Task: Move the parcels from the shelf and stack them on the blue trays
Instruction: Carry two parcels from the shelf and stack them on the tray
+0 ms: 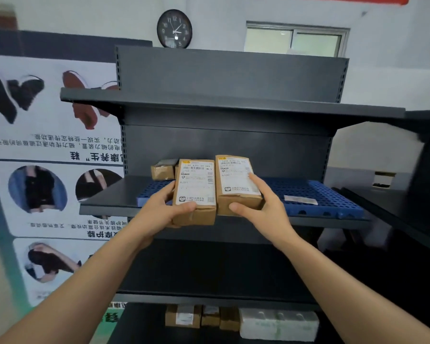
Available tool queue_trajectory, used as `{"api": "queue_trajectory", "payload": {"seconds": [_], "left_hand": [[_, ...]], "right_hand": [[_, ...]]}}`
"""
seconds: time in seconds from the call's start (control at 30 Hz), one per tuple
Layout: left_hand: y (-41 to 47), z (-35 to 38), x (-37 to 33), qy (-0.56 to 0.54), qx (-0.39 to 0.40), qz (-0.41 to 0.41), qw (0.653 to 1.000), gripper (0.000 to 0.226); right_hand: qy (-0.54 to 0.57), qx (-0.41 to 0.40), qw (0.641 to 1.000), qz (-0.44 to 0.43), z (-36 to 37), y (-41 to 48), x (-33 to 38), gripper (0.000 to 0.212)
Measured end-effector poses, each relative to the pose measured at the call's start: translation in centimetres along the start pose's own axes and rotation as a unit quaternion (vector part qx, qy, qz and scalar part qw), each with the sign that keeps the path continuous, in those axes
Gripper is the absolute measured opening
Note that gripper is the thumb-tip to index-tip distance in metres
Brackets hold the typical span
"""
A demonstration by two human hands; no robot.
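Head view: left hand (164,212) and right hand (263,207) each grip 1 parcel, labels seemingly blurred.

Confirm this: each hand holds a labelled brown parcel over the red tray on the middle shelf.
Wrong on one count: the tray is blue, not red, as the head view shows. Otherwise correct: the left hand and right hand each hold a labelled brown parcel over it.

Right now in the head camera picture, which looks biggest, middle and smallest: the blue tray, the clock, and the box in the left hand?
1. blue tray, widest by far.
2. box in the left hand.
3. clock, smallest, but it hangs farther back, so its real size is unsure.
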State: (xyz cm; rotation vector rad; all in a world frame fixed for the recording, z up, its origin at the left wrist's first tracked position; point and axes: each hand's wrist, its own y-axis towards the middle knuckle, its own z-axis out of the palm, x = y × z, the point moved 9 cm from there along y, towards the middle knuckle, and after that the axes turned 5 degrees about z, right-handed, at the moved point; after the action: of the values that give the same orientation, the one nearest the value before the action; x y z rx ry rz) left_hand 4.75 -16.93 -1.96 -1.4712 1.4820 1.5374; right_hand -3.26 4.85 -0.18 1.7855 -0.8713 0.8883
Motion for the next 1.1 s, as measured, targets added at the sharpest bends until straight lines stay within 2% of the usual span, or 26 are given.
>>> {"api": "queue_trajectory", "payload": {"seconds": [0.13,0.33,0.5,0.6,1.1], "left_hand": [[4.2,-3.2,1.4,0.002,0.01,-0.014,1.0,0.057],[10.0,-6.7,3.1,-0.008,0.018,-0.041,0.999,0.069],[14.0,-9.3,4.7,-0.006,-0.01,-0.062,0.998,0.079],[16.2,-10.6,5.7,-0.015,-0.026,-0.073,0.997,0.067],[28.7,-15.5,9.7,0.032,-0.113,-0.105,0.988,0.081]], "right_hand": [[-0.003,-0.007,1.0,0.009,3.0,4.2,-0.5,0.087],[-0.01,-0.007,0.999,0.034,6.8,10.3,-1.5,0.088],[-0.038,-0.014,0.997,0.068,8.2,14.8,-3.3,0.089],[-0.063,-0.015,0.994,0.092,8.6,17.5,-5.3,0.09],[-0.094,0.057,0.985,0.136,11.2,28.6,-12.9,0.094]]}}
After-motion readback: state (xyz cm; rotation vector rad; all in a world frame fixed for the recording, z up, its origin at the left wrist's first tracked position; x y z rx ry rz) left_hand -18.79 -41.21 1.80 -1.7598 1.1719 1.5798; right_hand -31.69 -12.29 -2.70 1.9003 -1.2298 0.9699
